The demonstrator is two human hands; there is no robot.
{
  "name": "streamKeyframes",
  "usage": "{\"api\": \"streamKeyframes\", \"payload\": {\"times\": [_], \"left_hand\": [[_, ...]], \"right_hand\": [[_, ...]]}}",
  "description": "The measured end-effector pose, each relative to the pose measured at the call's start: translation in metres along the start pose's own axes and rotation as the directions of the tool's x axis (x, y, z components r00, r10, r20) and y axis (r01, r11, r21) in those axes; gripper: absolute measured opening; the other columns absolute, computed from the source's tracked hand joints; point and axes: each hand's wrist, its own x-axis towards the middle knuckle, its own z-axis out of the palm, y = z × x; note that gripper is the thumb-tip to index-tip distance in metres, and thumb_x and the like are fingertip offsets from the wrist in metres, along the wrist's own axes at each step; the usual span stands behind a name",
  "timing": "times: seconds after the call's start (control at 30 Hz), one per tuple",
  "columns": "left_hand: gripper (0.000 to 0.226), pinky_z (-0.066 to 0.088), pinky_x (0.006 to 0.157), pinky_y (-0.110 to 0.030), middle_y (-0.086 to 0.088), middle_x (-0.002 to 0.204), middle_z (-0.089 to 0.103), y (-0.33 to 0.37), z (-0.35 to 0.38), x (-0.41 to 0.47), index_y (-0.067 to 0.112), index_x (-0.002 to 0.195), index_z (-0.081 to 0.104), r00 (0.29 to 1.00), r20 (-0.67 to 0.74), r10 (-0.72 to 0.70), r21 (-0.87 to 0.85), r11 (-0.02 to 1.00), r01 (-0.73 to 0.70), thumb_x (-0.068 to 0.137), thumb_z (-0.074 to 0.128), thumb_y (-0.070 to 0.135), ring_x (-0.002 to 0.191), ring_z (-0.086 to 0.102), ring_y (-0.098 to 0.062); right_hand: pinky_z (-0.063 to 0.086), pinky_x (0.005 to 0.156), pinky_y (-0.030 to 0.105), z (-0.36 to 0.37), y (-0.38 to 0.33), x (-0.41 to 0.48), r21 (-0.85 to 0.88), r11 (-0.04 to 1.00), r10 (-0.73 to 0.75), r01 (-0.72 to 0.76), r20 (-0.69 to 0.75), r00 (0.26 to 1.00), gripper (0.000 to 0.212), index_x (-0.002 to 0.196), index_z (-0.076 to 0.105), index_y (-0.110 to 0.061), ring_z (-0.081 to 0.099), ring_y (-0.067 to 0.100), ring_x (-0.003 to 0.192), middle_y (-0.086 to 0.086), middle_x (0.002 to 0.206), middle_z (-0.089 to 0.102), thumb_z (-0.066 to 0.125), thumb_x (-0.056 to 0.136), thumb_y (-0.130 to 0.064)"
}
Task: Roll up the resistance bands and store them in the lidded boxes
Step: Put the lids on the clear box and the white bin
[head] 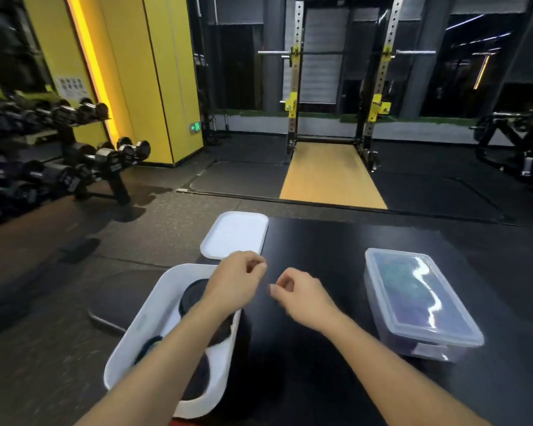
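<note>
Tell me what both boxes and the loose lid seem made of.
Left box: probably opaque white plastic, smooth satin, with rounded moulded walls. Loose lid: likely the same, matching white with a raised rim. Right box: clear glossy plastic; contents show through and light glares off it.

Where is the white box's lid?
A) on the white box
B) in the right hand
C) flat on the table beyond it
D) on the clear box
C: the white lid lies flat on the table beyond the open white box.
</note>
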Motion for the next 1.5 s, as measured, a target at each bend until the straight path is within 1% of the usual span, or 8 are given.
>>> {"api": "streamKeyframes", "payload": {"times": [0.17,0.37,0.5,0.73,0.9,1.17,1.3,1.5], "left_hand": [[0.019,0.046,0.089,-0.031,0.013,0.109,0.055,-0.079,-0.071,-0.019,0.029,0.115,0.072,0.981,-0.181,-0.067,0.243,0.964,0.111,0.1,0.06,0.031,0.103,0.06,-0.01],[0.038,0.042,0.095,-0.031,0.01,0.143,0.049,-0.131,-0.093,-0.034,0.027,0.141,0.057,0.973,-0.153,-0.174,0.262,0.942,0.21,0.104,0.05,0.024,0.126,0.053,-0.013],[0.042,0.045,0.101,-0.037,0.013,0.146,0.051,-0.129,-0.082,-0.034,0.032,0.141,0.055,0.961,-0.158,-0.228,0.115,0.962,0.248,0.103,0.045,0.016,0.13,0.052,-0.015],[0.025,0.056,0.079,-0.024,0.02,0.116,0.071,-0.086,-0.033,-0.021,0.037,0.123,0.067,0.96,-0.044,-0.276,-0.499,0.839,0.218,0.101,0.063,0.024,0.105,0.067,0.0],[0.032,0.055,0.102,-0.039,0.018,0.123,0.07,-0.066,0.025,0.009,0.036,0.131,0.065,0.966,-0.05,-0.255,-0.534,0.824,0.19,0.105,0.052,0.021,0.116,0.065,-0.005],[0.032,0.046,0.081,-0.005,0.02,0.118,0.065,-0.042,0.056,0.057,0.026,0.127,0.064,0.982,-0.017,-0.186,-0.53,0.835,0.149,0.105,0.048,0.008,0.113,0.061,0.0],[0.019,0.055,0.082,-0.024,0.01,0.107,0.074,-0.049,0.056,0.07,0.029,0.106,0.071,0.962,-0.049,-0.268,-0.567,0.8,0.194,0.104,0.054,0.021,0.1,0.068,-0.008],[0.02,0.053,0.095,-0.042,0.011,0.124,0.065,-0.092,0.051,0.105,0.025,0.115,0.068,0.994,-0.031,-0.102,0.134,0.985,0.105,0.101,0.054,0.028,0.113,0.064,-0.022]], "right_hand": [[0.05,0.068,0.036,0.069,-0.037,0.001,0.069,0.997,0.038,-0.044,0.089,0.995,0.039,0.086,0.05,-0.024,0.066,0.021,0.08,-0.001,0.086,0.069,0.059,0.091,-0.062],[0.055,0.072,0.045,0.087,-0.029,0.011,0.114,0.989,0.095,-0.095,0.007,0.995,0.023,0.081,0.04,-0.023,0.056,0.023,0.074,0.004,0.086,0.064,0.052,0.096,-0.036],[0.04,0.061,0.034,0.08,-0.022,0.013,0.115,0.988,0.104,-0.099,-0.03,0.994,0.021,0.082,0.041,-0.023,0.048,0.018,0.067,0.001,0.083,0.058,0.049,0.097,-0.033],[0.044,0.068,0.037,0.025,0.021,0.023,0.159,0.971,0.207,-0.18,-0.17,0.964,0.022,0.084,0.053,-0.021,0.056,0.018,0.079,-0.004,0.085,0.063,0.053,0.099,-0.036],[0.055,0.09,0.037,-0.016,0.055,0.029,0.435,0.883,0.287,-0.176,-0.202,0.936,0.015,0.095,0.076,-0.027,0.069,0.015,0.095,-0.007,0.095,0.076,0.063,0.098,-0.033],[0.059,0.091,0.04,-0.029,0.076,0.039,0.746,0.654,0.414,-0.127,-0.213,0.885,0.016,0.087,0.08,-0.027,0.075,0.017,0.096,-0.009,0.091,0.08,0.069,0.097,-0.026],[0.059,0.091,0.04,-0.026,0.081,0.045,0.756,0.647,0.411,-0.098,-0.238,0.88,0.016,0.084,0.081,-0.028,0.075,0.017,0.095,-0.009,0.091,0.08,0.07,0.096,-0.028],[0.06,0.093,0.042,-0.026,0.088,0.051,0.756,0.643,0.414,-0.122,-0.209,0.886,0.016,0.085,0.082,-0.032,0.075,0.015,0.094,-0.008,0.093,0.08,0.069,0.095,-0.033]]}}
